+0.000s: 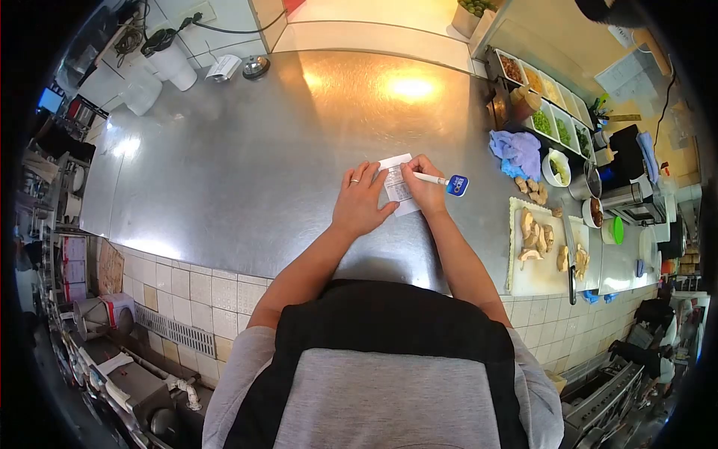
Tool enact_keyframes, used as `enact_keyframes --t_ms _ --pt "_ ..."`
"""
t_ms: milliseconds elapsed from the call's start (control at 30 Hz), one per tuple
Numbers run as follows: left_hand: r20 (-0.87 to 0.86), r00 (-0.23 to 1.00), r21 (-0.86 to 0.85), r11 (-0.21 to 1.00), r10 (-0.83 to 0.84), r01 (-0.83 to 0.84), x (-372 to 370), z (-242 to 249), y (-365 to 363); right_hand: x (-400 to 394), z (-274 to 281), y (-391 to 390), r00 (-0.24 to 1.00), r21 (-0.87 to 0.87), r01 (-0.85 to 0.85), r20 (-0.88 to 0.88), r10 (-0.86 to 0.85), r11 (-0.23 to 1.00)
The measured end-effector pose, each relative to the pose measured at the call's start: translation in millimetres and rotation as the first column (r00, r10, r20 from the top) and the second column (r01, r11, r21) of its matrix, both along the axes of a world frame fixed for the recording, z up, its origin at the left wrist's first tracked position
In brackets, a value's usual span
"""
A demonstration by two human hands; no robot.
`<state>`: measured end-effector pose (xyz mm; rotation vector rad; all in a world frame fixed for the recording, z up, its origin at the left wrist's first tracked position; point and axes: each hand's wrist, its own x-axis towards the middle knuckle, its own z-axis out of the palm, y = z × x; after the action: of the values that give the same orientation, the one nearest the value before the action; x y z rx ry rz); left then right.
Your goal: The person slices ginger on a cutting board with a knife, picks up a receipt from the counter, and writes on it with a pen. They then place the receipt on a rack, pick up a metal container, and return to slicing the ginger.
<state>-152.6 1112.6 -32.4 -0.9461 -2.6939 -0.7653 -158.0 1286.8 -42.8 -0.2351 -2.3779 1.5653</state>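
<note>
Here, small-printed white slip (401, 191), left hand (362, 200) spread at its edge, right hand (425, 187) clamped on pen (431, 178).

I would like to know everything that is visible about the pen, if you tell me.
The pen is slim and white, plastic by its look, with a wide blue piece bearing white lettering at its rear end. The right hand grips it near the front, over the paper slip. It slants, rear end toward the person's right. Its writing tip cannot be made out.
</note>
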Motion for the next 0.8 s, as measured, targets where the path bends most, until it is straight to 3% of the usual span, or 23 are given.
enact_keyframes --t_ms 800 --pt "0.003 1.000 0.002 1.000 0.004 -0.004 0 0 -1 0 -3 -2 1.000 0.106 -0.003 -0.011 0.005 0.994"
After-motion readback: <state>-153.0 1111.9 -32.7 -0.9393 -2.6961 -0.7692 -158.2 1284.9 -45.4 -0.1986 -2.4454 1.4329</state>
